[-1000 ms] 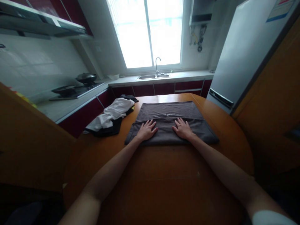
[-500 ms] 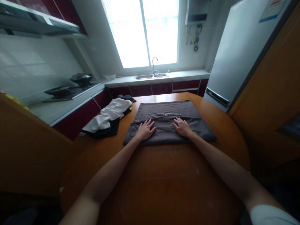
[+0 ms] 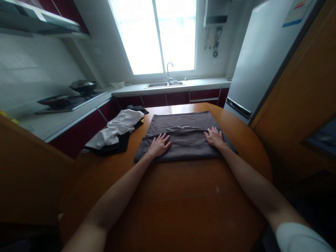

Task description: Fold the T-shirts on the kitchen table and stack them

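A dark grey garment (image 3: 186, 145) lies folded on the wooden table (image 3: 183, 196), its near part turned back over the rest so that an edge runs across the middle. My left hand (image 3: 159, 145) rests flat on the left side of the folded part, fingers spread. On the right side of the same part lies my right hand (image 3: 214, 137), also flat with its fingers apart. Neither hand grips the cloth. Small wrinkles and a pale print show just beyond the folded edge.
To the left on the table is a loose pile of clothes, a white garment (image 3: 117, 127) over black ones (image 3: 122, 144). Behind the table run a counter with a sink (image 3: 165, 84) and a stove with pans (image 3: 82, 86). A fridge (image 3: 252, 59) stands at the right.
My right hand has slid to the right across the cloth, towards its right edge. My left hand stays at about the same place on the garment. The view has shifted slightly.
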### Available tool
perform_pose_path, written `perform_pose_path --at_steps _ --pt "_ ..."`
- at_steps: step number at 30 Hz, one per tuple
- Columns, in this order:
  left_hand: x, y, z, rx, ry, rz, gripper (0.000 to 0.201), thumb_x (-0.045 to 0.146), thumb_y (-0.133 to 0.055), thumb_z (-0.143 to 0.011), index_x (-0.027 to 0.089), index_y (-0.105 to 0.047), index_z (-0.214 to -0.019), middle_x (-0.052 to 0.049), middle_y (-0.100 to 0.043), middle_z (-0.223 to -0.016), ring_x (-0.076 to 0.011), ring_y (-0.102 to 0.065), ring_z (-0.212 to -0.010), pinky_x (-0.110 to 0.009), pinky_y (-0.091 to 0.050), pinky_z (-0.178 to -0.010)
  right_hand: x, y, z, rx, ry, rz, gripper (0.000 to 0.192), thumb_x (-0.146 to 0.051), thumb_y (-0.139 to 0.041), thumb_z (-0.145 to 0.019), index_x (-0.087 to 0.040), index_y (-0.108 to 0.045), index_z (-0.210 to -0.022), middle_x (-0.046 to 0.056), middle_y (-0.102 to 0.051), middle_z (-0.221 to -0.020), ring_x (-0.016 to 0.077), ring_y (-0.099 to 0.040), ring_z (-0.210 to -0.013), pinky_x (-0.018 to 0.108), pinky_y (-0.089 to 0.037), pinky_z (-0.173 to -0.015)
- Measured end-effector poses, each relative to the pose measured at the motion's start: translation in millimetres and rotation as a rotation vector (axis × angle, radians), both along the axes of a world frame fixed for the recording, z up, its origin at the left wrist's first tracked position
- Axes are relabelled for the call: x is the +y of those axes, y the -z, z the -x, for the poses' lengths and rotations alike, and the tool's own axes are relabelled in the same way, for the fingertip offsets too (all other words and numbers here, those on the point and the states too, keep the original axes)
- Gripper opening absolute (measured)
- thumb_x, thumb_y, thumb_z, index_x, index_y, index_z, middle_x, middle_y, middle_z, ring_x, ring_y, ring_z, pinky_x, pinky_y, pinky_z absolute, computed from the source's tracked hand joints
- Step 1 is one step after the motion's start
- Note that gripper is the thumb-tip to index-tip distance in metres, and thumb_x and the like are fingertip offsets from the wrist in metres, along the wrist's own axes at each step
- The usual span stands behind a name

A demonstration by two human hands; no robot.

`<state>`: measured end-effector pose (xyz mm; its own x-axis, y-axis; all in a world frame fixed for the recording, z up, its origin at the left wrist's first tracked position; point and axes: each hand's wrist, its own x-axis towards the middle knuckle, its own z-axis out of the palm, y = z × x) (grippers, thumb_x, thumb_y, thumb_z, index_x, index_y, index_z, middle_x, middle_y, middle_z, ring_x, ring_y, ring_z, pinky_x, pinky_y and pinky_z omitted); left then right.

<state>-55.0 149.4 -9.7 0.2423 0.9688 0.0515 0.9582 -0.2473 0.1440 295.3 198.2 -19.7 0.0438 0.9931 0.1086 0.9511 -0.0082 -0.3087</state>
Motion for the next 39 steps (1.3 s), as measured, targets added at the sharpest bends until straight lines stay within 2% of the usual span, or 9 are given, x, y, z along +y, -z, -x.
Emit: perform_pose_path --at_steps 5,8,14,18,22,25,28,31,39 --pt "3 -8.4 5 -0.109 -0.022 -0.033 0.057 0.051 -0.032 -0.103 0.025 -0.048 -0.15 -0.007 -0.035 -0.162 -0.0271 -0.027 -0.152 -0.051 -0.025 -0.121 0 -2.0 -4 -0.001 0.074 -0.205 0.054 -0.039 -0.028 -0.103 -0.012 -0.054 -0.143 0.018 -0.038 -0.159 0.0283 -0.025 -0.151 0.052 -0.019 -0.12" --pt "6 -14.0 18 -0.119 -0.08 -0.107 0.053 0.045 -0.029 -0.105 0.024 -0.052 -0.147 -0.007 -0.041 -0.159 -0.0269 -0.031 -0.15 -0.05 -0.027 -0.12 1 4.0 -7 -0.014 0.111 -0.106 0.056 -0.04 -0.032 -0.102 -0.01 -0.052 -0.144 0.021 -0.037 -0.159 0.0314 -0.026 -0.15 0.054 -0.017 -0.12" --pt "4 -10.9 39 0.034 -0.186 -0.042 0.059 0.05 -0.03 -0.104 0.022 -0.043 -0.154 -0.012 -0.032 -0.163 -0.0366 -0.024 -0.151 -0.063 -0.02 -0.119 0 3.6 -9 -0.035 0.115 -0.045 0.056 -0.04 -0.035 -0.1 -0.009 -0.052 -0.144 0.022 -0.035 -0.16 0.0326 -0.025 -0.151 0.056 -0.015 -0.12" --pt "-6 -21.2 16 0.018 -0.127 -0.129 0.056 0.047 -0.033 -0.103 0.021 -0.046 -0.151 -0.012 -0.035 -0.162 -0.0345 -0.025 -0.152 -0.061 -0.022 -0.119 -14 -16.9 8 -0.01 0.012 -0.241 0.053 -0.03 -0.035 -0.099 -0.009 -0.052 -0.145 0.018 -0.036 -0.16 0.0286 -0.024 -0.152 0.053 -0.016 -0.121" --pt "-27 -26.6 -34 -0.066 0.087 -0.159 0.056 0.048 -0.032 -0.104 0.025 -0.041 -0.154 -0.006 -0.034 -0.163 -0.0281 -0.024 -0.153 -0.054 -0.022 -0.122 -48 -28.7 55 0.013 -0.251 -0.411 0.052 -0.026 -0.03 -0.1 -0.014 -0.051 -0.146 0.01 -0.037 -0.161 0.0218 -0.023 -0.152 0.045 -0.012 -0.124" --pt "-42 -15.9 -62 -0.069 0.188 -0.109 0.056 0.048 -0.033 -0.104 0.026 -0.038 -0.155 -0.005 -0.033 -0.163 -0.0252 -0.023 -0.153 -0.05 -0.021 -0.123 -75 -21.5 91 0.013 -0.411 -0.327 0.054 -0.029 -0.031 -0.101 -0.014 -0.045 -0.151 0.01 -0.032 -0.163 0.0219 -0.02 -0.153 0.045 -0.012 -0.124" --pt "-47 -3.0 -69 -0.05 0.205 -0.064 0.057 0.047 -0.033 -0.104 0.023 -0.038 -0.156 -0.005 -0.034 -0.163 -0.0245 -0.025 -0.153 -0.048 -0.021 -0.124 -86 -9.5 108 -0.019 -0.472 -0.136 0.056 -0.031 -0.036 -0.1 -0.01 -0.042 -0.152 0.015 -0.029 -0.164 0.0264 -0.02 -0.153 0.049 -0.015 -0.123" --pt "-47 2.8 -65 -0.042 0.207 -0.065 0.058 0.047 -0.033 -0.103 0.021 -0.039 -0.155 -0.006 -0.033 -0.163 -0.0244 -0.025 -0.153 -0.048 -0.023 -0.124 -85 -2.9 108 -0.026 -0.456 -0.047 0.058 -0.034 -0.039 -0.1 -0.009 -0.042 -0.152 0.018 -0.03 -0.163 0.0274 -0.023 -0.152 0.047 -0.017 -0.122" --pt "-45 1.4 -64 -0.031 0.204 -0.073 0.057 0.047 -0.034 -0.103 0.025 -0.04 -0.154 -0.004 -0.033 -0.163 -0.0241 -0.025 -0.153 -0.048 -0.024 -0.123 -77 -5.7 101 0.013 -0.445 -0.061 0.063 -0.039 -0.042 -0.099 -0.009 -0.038 -0.154 0.017 -0.027 -0.164 0.0269 -0.02 -0.154 0.048 -0.017 -0.123"
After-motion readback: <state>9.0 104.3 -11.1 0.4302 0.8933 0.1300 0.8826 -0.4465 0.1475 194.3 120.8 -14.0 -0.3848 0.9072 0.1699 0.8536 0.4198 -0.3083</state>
